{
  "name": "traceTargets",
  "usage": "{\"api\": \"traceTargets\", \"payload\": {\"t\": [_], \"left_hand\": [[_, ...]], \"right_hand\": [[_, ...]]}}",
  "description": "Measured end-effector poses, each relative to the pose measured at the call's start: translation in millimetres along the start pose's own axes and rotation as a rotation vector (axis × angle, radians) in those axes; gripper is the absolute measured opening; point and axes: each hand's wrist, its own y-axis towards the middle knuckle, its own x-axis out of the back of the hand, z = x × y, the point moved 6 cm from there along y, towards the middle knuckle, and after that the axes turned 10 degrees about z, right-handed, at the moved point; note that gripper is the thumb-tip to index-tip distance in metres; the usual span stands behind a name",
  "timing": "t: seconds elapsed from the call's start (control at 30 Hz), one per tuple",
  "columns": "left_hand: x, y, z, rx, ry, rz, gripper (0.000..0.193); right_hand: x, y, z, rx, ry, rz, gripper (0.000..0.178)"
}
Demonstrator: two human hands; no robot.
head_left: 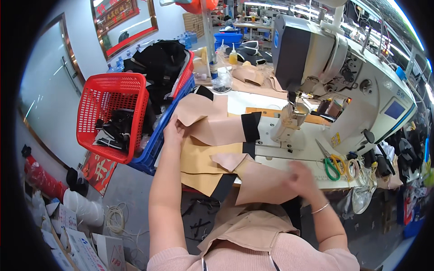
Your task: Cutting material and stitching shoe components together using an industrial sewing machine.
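My left hand (174, 131) pinches the left edge of a beige fabric piece (221, 128) with a black strip at its right end. That piece lies rumpled on the sewing table over yellow-tan panels (203, 160) with black ends. Closer to my body, a second beige panel (262, 183) hangs over the table's front edge, its far left corner folded over. My right hand (302, 181), blurred by motion, is closed on the right edge of this panel. Beyond the pieces stands the sewing machine (303, 58); its post (285, 124) is right of the black strip.
Green-handled scissors (332, 169) and yellow-handled scissors (338, 163) lie right of my right hand, beside a tape roll (352, 168). At the left, a red basket (140, 101) holds black pieces above a blue crate (151, 153). A glue bottle (233, 56) stands farther back.
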Motion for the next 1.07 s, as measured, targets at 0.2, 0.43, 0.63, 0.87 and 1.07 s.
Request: {"api": "traceTargets", "payload": {"t": [0.2, 0.43, 0.63, 0.87, 1.07], "left_hand": [[-93.4, 2.3, -48.9, -0.117, -0.109, 0.241, 0.029], [-284.5, -6.3, -38.8, -0.125, -0.548, 0.861, 0.016], [-198.6, 13.2, 12.8, -0.343, 0.968, 0.506, 0.036], [-11.3, 83.9, -9.8, 0.286, 1.331, -0.217, 0.080], [25.7, 173.6, 27.3, 0.113, 1.136, 0.151, 0.084]], "right_hand": [[-23.8, 8.1, 27.4, -0.223, 0.111, 0.231, 0.047], [18.5, -14.4, 40.1, -0.275, 0.518, 0.360, 0.032], [80.6, -34.5, 39.3, -0.334, 0.700, 0.331, 0.020], [105.7, 22.5, 76.6, 0.087, 0.547, 0.326, 0.016], [110.4, 88.4, 100.5, 0.098, 0.602, 0.313, 0.017]]}}
